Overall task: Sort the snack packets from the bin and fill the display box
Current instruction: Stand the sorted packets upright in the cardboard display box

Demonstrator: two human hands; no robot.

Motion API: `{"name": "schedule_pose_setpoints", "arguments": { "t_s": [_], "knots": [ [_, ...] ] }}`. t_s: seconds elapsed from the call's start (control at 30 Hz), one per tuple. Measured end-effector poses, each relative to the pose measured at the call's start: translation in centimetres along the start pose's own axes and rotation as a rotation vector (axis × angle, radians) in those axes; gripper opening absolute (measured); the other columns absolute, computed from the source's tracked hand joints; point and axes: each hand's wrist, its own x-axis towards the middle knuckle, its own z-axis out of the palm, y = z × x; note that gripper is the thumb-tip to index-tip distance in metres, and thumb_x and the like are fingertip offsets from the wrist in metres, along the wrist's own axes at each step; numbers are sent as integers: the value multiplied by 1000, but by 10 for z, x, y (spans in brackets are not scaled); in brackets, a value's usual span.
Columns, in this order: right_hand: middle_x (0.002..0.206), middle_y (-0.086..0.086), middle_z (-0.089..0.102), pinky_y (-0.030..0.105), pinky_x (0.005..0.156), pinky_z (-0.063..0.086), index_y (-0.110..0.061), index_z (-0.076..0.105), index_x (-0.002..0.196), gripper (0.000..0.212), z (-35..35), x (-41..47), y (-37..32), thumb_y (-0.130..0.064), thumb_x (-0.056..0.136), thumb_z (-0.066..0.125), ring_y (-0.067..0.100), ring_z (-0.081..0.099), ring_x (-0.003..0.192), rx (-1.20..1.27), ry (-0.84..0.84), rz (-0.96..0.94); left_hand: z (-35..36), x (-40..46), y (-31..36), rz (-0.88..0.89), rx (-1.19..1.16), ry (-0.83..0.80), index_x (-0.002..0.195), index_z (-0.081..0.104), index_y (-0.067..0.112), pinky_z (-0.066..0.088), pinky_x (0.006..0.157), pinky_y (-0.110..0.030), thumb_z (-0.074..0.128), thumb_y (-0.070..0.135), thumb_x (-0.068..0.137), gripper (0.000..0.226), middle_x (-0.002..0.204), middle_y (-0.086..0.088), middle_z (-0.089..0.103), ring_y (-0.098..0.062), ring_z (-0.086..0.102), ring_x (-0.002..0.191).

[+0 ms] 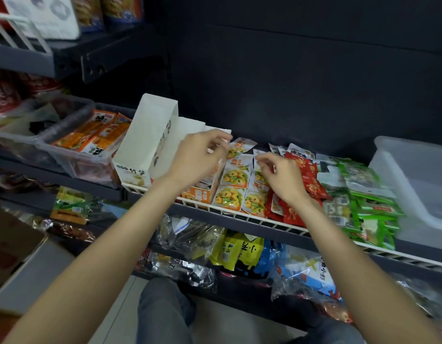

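Snack packets (232, 175) with yellow pictures lie in rows on the wire shelf (242, 216), just beside the white display box (140, 142) — red ones to their right. The left hand (195, 160) pinches a packet's top edge; the right hand (279, 177) curls round another's. Best to lift each flat and slot it upright — same face forward.

The display box (145, 142) stands left of the snack packets (233, 175), with the bin (413, 175) at their right.

Dim, even light from above; wide-angle bending at the edges, soft blur throughout, glare on lower plastic wrappers (190, 239).
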Motion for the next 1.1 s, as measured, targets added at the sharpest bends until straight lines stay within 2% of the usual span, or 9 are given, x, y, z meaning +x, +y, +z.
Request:
{"name": "schedule_pose_setpoints", "arguments": {
  "t_s": [0.1, 0.23, 0.33, 0.4, 0.63, 0.77, 0.83, 0.97, 1.1],
  "knots": [
    [126, 8, 60, 31, 88, 47, -15, 58, 128, 36, 16, -8, 11, -14, 92, 54, 23, 61, 105, -160, -258, 39, 45, -12, 22, 89, 32, -108, 109, 64, 24, 50, 86, -26, 56, 10, 86, 28, 98, 11, 68, -6, 62, 92],
    [116, 16, 61, 33, 75, 44, -7, 53, 122, 33, 29, -13, 13, -13, 90, 49, 33, 60, 103, -327, -338, 66, 99, -16, 9, 60, 294, -126, 125, 51, 22, 39, 102, -37, 54, 18, 88, 38, 129, -1, 55, -21, 48, 122],
    [122, 21, 58, 37, 95, 41, 0, 30, 143, 50, 35, -19, 13, -12, 95, 43, 34, 51, 117, -446, -337, -9, 117, -10, -12, -119, 418, -265, 145, 27, 10, 26, 112, -37, 45, 24, 95, 55, 150, -15, 31, -30, 28, 138],
    [126, 20, 56, 36, 103, 34, -1, 30, 143, 48, 36, -20, 16, -18, 99, 38, 32, 45, 122, -474, -354, -34, 123, -9, -22, -144, 501, -374, 149, 14, 4, 16, 116, -36, 35, 27, 99, 58, 155, -18, 18, -30, 17, 143],
    [135, 13, 51, 38, 115, 17, -6, 48, 133, 41, 26, -11, 27, -24, 99, 36, 28, 31, 133, -637, -324, -119, 108, -35, -24, -1, 583, -333, 132, 44, 12, 32, 104, -36, 34, 41, 99, 45, 137, -9, 41, -27, 36, 127],
    [145, 16, 41, 44, 119, 4, -1, 37, 141, 50, 31, 4, 28, -29, 100, 32, 29, 14, 144, -656, -385, -31, 105, -33, -20, -50, 533, -262, 122, 45, 10, 44, 92, -40, 45, 30, 97, 33, 133, -14, 38, -31, 42, 120],
    [146, 18, 39, 44, 119, 2, 1, 33, 143, 53, 34, 9, 30, -32, 101, 30, 28, 10, 145, -647, -428, -12, 108, -29, -16, -88, 533, -270, 129, 39, 9, 44, 94, -38, 52, 26, 94, 42, 138, -16, 34, -31, 40, 123],
    [140, 17, 47, 40, 118, 5, -2, 44, 136, 48, 36, 16, 33, -32, 100, 34, 28, 24, 141, -620, -430, -4, 113, -22, -12, -156, 453, -237, 150, 7, 13, 44, 96, -36, 63, 12, 87, 84, 139, -22, 30, -34, 41, 124],
    [116, 13, 64, 38, 110, 23, -7, 59, 116, 36, 38, 21, 30, -28, 98, 37, 28, 53, 115, -661, -357, -24, 104, -23, -3, -115, 329, -122, 150, -5, 13, 48, 90, -36, 60, 9, 89, 90, 132, -18, 45, -30, 53, 114]
  ]
}}
